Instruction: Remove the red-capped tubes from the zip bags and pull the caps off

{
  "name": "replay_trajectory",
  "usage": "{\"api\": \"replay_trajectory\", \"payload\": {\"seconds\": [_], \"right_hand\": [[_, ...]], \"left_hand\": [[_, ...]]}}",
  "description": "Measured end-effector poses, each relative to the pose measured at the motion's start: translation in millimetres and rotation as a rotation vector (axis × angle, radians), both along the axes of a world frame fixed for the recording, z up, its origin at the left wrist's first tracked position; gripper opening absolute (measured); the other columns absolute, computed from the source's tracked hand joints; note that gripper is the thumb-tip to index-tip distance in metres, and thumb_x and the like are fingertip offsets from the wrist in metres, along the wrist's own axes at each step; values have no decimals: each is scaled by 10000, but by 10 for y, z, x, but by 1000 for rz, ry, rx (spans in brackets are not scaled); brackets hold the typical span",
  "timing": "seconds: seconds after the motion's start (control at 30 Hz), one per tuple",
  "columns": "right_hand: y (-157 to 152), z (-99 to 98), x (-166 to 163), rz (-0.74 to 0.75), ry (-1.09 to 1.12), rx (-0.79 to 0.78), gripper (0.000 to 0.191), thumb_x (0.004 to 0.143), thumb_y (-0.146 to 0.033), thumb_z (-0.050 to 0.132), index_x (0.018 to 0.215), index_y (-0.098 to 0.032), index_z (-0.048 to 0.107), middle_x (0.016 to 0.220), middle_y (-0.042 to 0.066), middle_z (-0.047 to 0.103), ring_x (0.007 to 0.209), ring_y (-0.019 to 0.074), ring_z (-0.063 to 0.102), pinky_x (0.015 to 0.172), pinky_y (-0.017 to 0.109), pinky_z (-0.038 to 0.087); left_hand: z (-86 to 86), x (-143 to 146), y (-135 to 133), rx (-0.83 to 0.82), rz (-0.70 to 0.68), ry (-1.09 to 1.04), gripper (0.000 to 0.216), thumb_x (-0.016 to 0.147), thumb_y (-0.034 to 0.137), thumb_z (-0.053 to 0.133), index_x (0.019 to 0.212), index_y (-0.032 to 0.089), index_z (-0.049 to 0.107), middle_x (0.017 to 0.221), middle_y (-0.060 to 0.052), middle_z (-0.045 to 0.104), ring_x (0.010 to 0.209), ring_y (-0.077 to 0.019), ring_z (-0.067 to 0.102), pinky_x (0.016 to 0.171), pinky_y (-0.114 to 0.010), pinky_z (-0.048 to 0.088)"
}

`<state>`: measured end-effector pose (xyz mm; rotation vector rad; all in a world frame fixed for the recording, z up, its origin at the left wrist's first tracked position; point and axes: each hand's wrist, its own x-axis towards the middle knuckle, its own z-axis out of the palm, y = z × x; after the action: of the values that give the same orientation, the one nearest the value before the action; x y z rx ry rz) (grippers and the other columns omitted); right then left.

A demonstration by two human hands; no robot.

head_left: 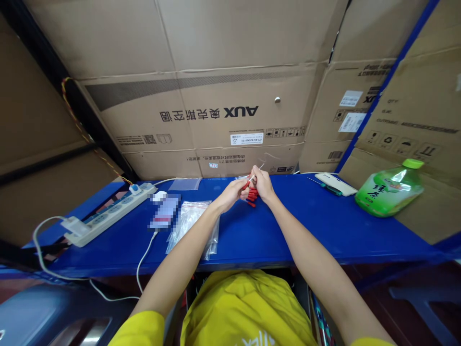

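My left hand (231, 194) is closed around a slim red stick-like piece (247, 184), above the blue tabletop. Against it my right hand (263, 184) is closed in a pinch at a thin, shiny part beside the red piece. Exactly what the right fingers grip is too small to make out. Thin clear or wire-like strands (266, 158) rise beyond the right fingertips. Several similar red pieces (252, 197) lie in a row on the table just below and between my hands, partly hidden by them.
Clear plastic bags (189, 221) lie beside my left forearm, near a phone (165, 211) on a cable. A white power strip (111, 211) runs along the left. At right are a green-handled screwdriver (330, 189), a white flat object (338, 183) and a green bottle (389, 190). Cardboard (216, 48) walls the back.
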<state>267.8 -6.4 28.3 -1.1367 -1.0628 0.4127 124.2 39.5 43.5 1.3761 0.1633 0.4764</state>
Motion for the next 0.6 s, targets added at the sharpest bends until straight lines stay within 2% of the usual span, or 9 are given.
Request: {"api": "replay_trajectory", "payload": {"seconds": [0.1, 0.27, 0.4, 0.6], "right_hand": [[1, 36, -36, 66, 120, -14, 627, 887, -759, 523, 563, -241, 381, 439, -36, 412, 419, 105, 343, 447, 255, 262], [-39, 140, -188, 179, 365, -27, 622, 888, -684, 573, 532, -244, 316, 394, -54, 333, 377, 89, 223, 396, 251, 153], [-72, 200, -277, 275, 505, -84, 596, 919, -633, 544, 553, -247, 274, 375, -79, 235, 369, 89, 144, 388, 247, 131], [-111, 255, -284, 334, 615, -135, 558, 949, -545, 535, 563, -240, 274, 375, -93, 190, 380, 82, 74, 390, 240, 100]], "left_hand": [[1, -5, -14, 11, -35, -47, 428, 876, 548, 692, 868, 140, 564, 602, 79, 316, 529, -66, 251, 531, -215, 219], [7, 6, -35, 132, 6, -104, 492, 888, 623, 657, 883, 138, 576, 582, 83, 312, 530, -67, 233, 531, -220, 196], [10, -13, -31, 204, 1, -115, 496, 915, 629, 617, 902, 134, 591, 576, 84, 308, 530, -70, 225, 539, -232, 192], [31, -62, -23, 288, -24, -115, 495, 956, 610, 564, 941, 118, 615, 601, 74, 319, 557, -80, 239, 561, -245, 201]]}}
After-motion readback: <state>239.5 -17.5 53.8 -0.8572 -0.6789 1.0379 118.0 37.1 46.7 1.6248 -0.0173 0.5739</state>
